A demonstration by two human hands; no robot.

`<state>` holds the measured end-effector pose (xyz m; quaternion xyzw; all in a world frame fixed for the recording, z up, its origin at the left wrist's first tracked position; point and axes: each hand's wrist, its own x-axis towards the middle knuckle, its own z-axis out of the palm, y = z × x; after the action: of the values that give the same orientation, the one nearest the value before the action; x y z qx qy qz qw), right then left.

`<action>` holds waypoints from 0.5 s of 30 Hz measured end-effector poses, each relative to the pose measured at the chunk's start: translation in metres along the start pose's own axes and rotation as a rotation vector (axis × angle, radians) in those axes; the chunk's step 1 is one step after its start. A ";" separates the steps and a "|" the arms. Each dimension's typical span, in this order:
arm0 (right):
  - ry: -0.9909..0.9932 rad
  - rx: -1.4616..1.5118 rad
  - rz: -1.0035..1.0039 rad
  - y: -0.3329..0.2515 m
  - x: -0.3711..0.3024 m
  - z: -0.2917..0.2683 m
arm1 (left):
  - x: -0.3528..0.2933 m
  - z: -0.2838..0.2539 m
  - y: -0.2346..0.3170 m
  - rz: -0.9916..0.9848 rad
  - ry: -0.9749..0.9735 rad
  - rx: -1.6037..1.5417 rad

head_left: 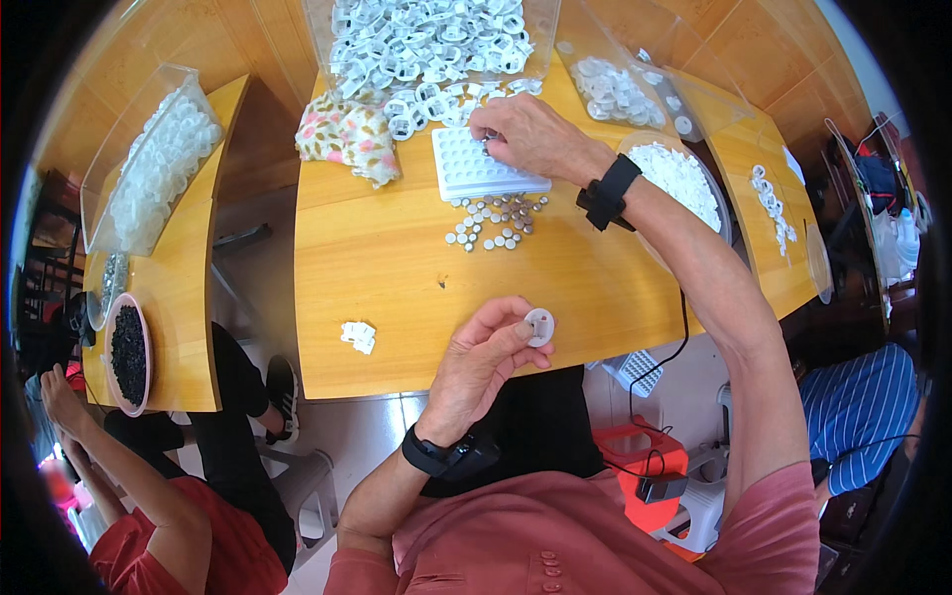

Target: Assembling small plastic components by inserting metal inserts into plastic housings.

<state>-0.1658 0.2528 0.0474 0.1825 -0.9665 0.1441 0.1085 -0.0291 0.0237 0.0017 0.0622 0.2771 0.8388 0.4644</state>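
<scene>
My left hand (pixel 474 367) is above the table's near edge, closed on a small round white plastic part (pixel 539 326) between thumb and fingers. Farther away, my right hand (pixel 535 137) reaches over the right side of a white tray (pixel 458 184) with rows of round pockets. Its fingertips pinch together at the tray; what they hold, if anything, is too small to make out. Just in front of the tray lies a scatter of small silver button-like discs (pixel 493 242). A few small white pieces (pixel 358 337) lie together near the table's left front.
A clear bin of white ring-shaped parts (pixel 426 45) stands at the back, with loose ones before it. Left of the tray is a bunched floral cloth (pixel 345 139). A bowl of white pieces (pixel 666 183) sits at the right. A co-worker's arm (pixel 149 486) is at left.
</scene>
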 end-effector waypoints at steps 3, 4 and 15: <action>0.002 -0.003 -0.005 0.000 0.002 0.000 | 0.000 0.000 0.000 0.002 0.007 0.008; 0.004 0.008 0.000 0.001 0.002 0.000 | 0.000 0.000 0.000 0.002 0.010 0.013; 0.215 0.447 0.361 -0.007 -0.026 -0.019 | -0.001 0.000 -0.003 0.018 -0.014 -0.008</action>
<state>-0.1369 0.2612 0.0598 0.0110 -0.9107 0.3886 0.1399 -0.0265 0.0239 0.0005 0.0687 0.2700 0.8437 0.4589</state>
